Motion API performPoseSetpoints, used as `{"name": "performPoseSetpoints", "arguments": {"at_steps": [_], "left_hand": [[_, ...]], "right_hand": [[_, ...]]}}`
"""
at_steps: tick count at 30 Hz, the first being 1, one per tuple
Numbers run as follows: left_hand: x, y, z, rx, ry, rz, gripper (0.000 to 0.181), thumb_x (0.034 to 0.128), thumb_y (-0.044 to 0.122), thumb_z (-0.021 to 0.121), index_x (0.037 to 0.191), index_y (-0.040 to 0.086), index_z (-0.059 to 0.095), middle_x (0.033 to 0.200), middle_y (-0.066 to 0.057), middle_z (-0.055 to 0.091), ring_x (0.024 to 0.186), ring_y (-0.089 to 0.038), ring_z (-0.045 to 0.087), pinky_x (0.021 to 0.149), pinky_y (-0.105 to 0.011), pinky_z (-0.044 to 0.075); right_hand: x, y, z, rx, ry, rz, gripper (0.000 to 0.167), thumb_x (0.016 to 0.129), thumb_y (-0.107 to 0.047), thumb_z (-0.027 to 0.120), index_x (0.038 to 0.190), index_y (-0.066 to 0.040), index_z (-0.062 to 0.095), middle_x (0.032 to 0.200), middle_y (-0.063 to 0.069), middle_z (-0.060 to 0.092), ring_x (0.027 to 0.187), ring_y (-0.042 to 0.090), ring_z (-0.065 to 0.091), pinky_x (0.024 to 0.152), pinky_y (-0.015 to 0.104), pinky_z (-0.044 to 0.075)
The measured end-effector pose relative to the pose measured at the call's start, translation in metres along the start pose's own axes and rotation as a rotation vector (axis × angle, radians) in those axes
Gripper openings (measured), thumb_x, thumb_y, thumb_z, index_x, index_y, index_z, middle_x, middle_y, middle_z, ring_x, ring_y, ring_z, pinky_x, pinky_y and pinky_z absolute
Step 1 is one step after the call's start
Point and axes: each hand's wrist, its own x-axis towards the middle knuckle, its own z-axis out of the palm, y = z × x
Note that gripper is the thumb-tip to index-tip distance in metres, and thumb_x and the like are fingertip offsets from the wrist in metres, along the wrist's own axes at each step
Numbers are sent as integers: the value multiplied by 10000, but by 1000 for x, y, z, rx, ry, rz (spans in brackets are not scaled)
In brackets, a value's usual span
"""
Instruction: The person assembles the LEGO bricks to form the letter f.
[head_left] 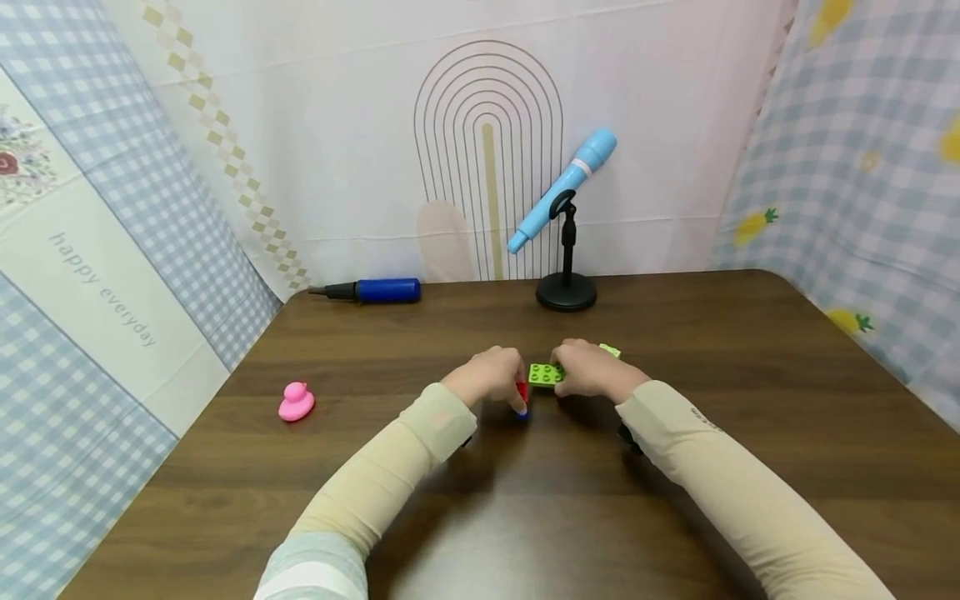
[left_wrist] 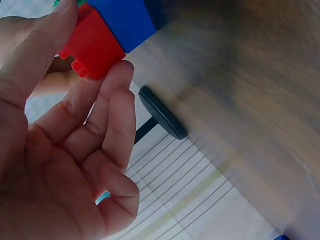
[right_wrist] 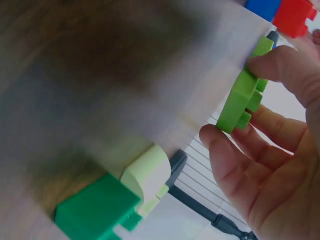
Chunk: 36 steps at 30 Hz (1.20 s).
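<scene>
My left hand (head_left: 495, 375) pinches a red toy brick (left_wrist: 95, 47) between thumb and fingers. Against that red brick sits a blue brick (left_wrist: 125, 22), on the side toward the tabletop. A short gap to the right, a lime green brick (head_left: 545, 375) with studs on top is held between the thumb and fingers of my right hand (head_left: 588, 367). Just beyond the right hand, the right wrist view shows a dark green brick (right_wrist: 97, 207) and a pale green, round-topped block (right_wrist: 150, 172) standing close together. In the head view the right hand and arm mostly cover these two.
A pink rubber duck (head_left: 297, 402) sits at the left of the wooden table (head_left: 510, 533). Along the back edge lie a blue hand pump (head_left: 387, 290) and a black stand (head_left: 566, 292) holding a light blue toy microphone (head_left: 555, 196). Printed cloth hangs behind and on both sides.
</scene>
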Motion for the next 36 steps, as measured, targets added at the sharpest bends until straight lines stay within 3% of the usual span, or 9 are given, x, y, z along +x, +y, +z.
{"name": "performPoseSetpoints", "arguments": {"at_steps": [8,21,36], "left_hand": [[6,7,-1,11,-2,-14,215,591,277,803,634,174,620,658,56,579,651,-123,511,591,-295,404],[13,17,1,24,-7,10,205,608,277,795,632,168,622,640,61,584,638,-127,488,580,-285,399],[16,17,2,8,-7,6,216,605,279,796,652,157,623,650,50,587,647,-132,500,594,-298,406]], "right_hand": [[-14,3,-12,60,17,0,299,695,-152,647,939,10,587,817,46,491,722,186,436,635,306,381],[-28,-1,-14,54,13,-37,295,689,-155,651,920,16,587,801,47,481,707,184,435,606,295,381],[-32,-4,-16,52,26,-64,284,675,-142,658,906,11,593,795,44,476,704,187,439,604,294,382]]}}
